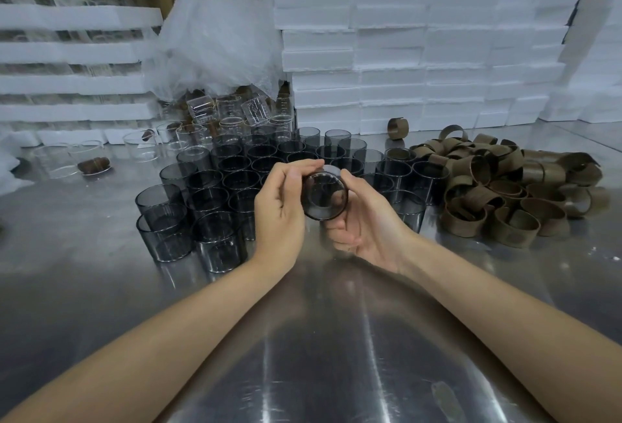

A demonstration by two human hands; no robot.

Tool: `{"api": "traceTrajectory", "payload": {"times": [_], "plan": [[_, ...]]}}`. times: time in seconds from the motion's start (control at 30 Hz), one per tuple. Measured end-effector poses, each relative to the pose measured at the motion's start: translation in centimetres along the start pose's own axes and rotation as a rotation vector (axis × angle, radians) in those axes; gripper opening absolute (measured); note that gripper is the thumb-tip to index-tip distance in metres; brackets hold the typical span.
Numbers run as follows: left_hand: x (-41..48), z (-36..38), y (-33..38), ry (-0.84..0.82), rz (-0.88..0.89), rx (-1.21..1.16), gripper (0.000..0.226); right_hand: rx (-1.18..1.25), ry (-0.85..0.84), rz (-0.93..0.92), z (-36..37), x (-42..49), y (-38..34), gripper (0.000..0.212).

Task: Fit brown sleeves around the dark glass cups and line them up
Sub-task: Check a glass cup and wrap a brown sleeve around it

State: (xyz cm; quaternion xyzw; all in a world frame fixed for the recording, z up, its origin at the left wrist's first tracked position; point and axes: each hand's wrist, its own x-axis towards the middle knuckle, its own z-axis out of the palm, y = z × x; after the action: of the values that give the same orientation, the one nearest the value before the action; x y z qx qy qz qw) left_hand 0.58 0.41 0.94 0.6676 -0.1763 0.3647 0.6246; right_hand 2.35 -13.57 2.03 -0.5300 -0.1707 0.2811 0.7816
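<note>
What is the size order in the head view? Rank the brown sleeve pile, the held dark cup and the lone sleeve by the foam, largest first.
1. brown sleeve pile, clearly largest.
2. held dark cup.
3. lone sleeve; it stands farther from the camera, so its rank below the cup is unsure.

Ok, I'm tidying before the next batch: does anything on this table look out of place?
One brown sleeve stands alone by the foam blocks, apart from the sleeve pile. At far left a brown roll lies on its side beside clear glasses.
</note>
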Motion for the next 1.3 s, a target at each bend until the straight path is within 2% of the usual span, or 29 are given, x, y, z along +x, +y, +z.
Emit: {"api": "traceTrajectory", "payload": {"times": [0.13, 0.27, 0.4, 0.47, 0.53, 0.63, 0.73, 0.83, 0.97, 1.03, 1.13, 1.23, 1.3], "plan": [[-0.6, 0.0, -0.3, -0.063, -0.049, -0.063, 0.036, -0.212, 0.138, -0.183, 0.4, -0.2, -0.4, 0.054], [-1.1, 0.2, -0.2, -0.172, -0.004, -0.071, 0.049, -0.564, 0.384, -0.442, 0.8, -0.6, -0.6, 0.058], [-1.4, 0.8, 0.1, -0.287, 0.188, 0.202, 0.058, -0.802, 0.552, -0.621, 0.4, -0.7, -0.7, 0.053], [-1.5, 1.2, 0.3, -0.326, 0.263, 0.330, 0.055, -0.866, 0.554, -0.678, 0.1, -0.6, -0.6, 0.050], [-1.7, 1.3, 0.5, -0.333, 0.248, 0.396, 0.055, -0.907, 0.543, -0.700, -0.3, -0.5, -0.6, 0.046], [-2.1, 1.4, 0.5, -0.328, 0.188, 0.460, 0.062, -0.989, 0.471, -0.705, -0.6, -0.5, -0.8, 0.040], [-2.2, 1.5, 0.6, -0.303, 0.028, 0.455, 0.074, -1.118, 0.396, -0.692, -0.7, -0.6, -1.0, 0.034], [-1.7, 1.2, 0.8, -0.237, -0.132, 0.357, 0.081, -1.177, 0.315, -0.700, -0.6, -0.8, -0.9, 0.033], [-0.4, 0.0, 0.8, -0.206, -0.216, 0.157, 0.081, -1.081, 0.220, -0.704, -0.6, -0.9, -1.0, 0.045], [0.1, -0.3, 0.9, -0.233, -0.260, 0.052, 0.072, -1.022, 0.214, -0.693, -0.5, -0.9, -1.1, 0.044], [0.4, -0.3, 0.8, -0.269, -0.317, -0.107, 0.045, -0.899, 0.200, -0.629, -0.4, -1.0, -1.5, 0.049], [0.3, -0.2, 0.3, -0.290, -0.420, -0.243, 0.039, -0.849, 0.154, -0.542, -0.5, -1.1, -1.8, 0.051], [0.0, 0.0, 0.1, -0.261, -0.439, -0.256, 0.035, -0.837, 0.153, -0.529, -0.4, -1.1, -1.7, 0.061]]}}
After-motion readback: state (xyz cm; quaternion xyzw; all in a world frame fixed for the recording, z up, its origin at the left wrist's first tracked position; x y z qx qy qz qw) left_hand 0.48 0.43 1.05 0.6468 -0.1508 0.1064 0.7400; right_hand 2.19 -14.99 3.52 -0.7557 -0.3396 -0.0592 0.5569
